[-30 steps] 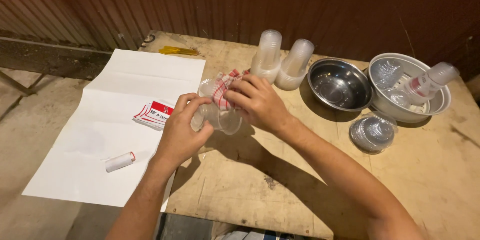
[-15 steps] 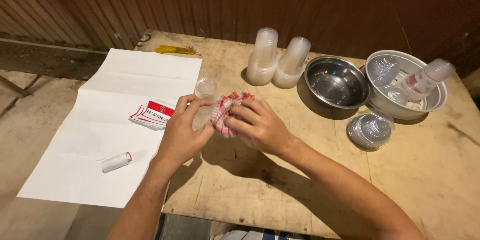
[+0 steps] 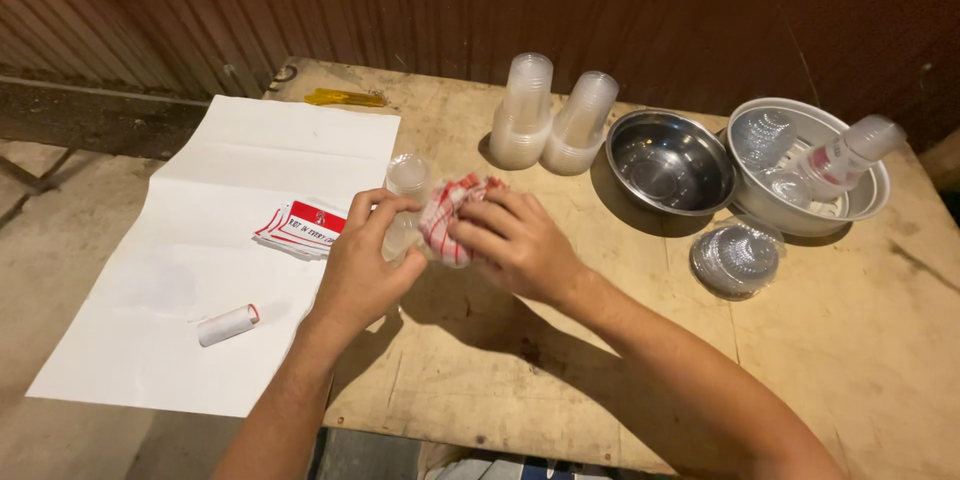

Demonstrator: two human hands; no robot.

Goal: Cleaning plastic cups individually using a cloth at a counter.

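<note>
My left hand (image 3: pixel 362 265) grips a clear plastic cup (image 3: pixel 406 183) near the middle of the wooden table (image 3: pixel 600 380). The cup is tilted, its closed end pointing up and away. My right hand (image 3: pixel 515 240) presses a red-and-white checked cloth (image 3: pixel 447 220) against the cup's side. Both hands meet just right of a large white paper sheet (image 3: pixel 180 270).
A stack of red-and-white labels (image 3: pixel 305 228) and a small white roll (image 3: pixel 227 325) lie on the paper. Two stacks of clear cups (image 3: pixel 550 120), an empty steel bowl (image 3: pixel 668 162), a bowl holding cups (image 3: pixel 805 165) and a bag of lids (image 3: pixel 735 260) stand behind and right. A yellow tool (image 3: pixel 345 97) lies far left.
The cup has turned from lying low in my left hand to pointing up. The cloth has moved from above the cup to its right side.
</note>
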